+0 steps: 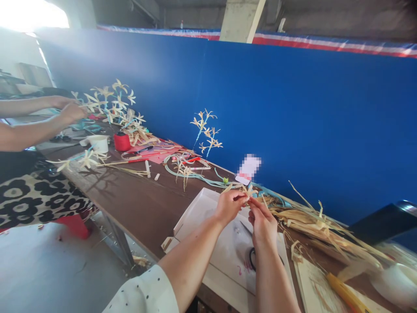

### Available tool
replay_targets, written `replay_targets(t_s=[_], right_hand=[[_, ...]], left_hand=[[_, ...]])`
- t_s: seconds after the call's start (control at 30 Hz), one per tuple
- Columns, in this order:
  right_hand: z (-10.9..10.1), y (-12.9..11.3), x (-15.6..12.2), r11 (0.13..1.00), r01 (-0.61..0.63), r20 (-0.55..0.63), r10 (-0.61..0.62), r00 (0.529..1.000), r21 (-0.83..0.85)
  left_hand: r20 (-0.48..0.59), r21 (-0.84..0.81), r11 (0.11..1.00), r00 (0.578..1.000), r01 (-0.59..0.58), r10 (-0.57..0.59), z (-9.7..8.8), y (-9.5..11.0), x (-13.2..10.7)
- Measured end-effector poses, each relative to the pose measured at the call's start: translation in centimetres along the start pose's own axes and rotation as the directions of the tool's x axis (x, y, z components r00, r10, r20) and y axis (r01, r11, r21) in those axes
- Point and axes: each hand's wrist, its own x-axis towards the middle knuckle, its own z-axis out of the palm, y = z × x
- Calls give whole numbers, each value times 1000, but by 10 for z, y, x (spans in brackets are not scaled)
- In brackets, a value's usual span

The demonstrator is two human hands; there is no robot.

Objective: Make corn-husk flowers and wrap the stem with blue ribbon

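Observation:
My left hand (228, 208) pinches a pale flower (250, 191) that looks made of dried husk, its thin petals spreading above the fingers. From the other side my right hand (264, 224) closes its fingertips on the flower's base, touching the left fingertips. Both hands are over an open white cardboard box (224, 256). Beneath my right wrist lies a pair of scissors (252, 259) with black handles, partly hidden by the forearm. Right of the hands is a heap of dried husk strips (312, 221).
At far left a co-worker's hands (70, 109) hold a spray of similar flowers (109, 101). Along the brown table (140, 204) are a red thread spool (121, 142), a white tape roll (98, 143) and pale blue cords (195, 175). A yellow-handled tool (345, 291) lies front right. A blue partition (293, 113) rises behind.

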Motion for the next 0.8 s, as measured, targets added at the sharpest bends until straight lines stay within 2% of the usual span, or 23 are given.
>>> replay_targets(t_s=[0.17, 0.33, 0.57, 0.7, 0.8], right_hand=[[-1, 5, 3, 955, 144, 12, -146, 989, -259], [-1, 1, -1, 790, 368, 115, -360, 926, -490], [2, 0, -3, 702, 456, 145, -457, 878, -548], [3, -1, -4, 701, 475, 160, -468, 869, -532], [4, -3, -7, 723, 473, 166, -457, 874, -504]], left_hand=[[-30, 116, 991, 997, -68, 72, 1, -8, 0], [-27, 136, 986, 994, -100, 104, 2, -17, 2], [4, 343, 905, 964, -250, 264, -3, -9, -1], [-5, 428, 854, 944, -295, 329, -4, -5, -2], [-29, 431, 852, 940, -296, 341, -3, -6, -1]])
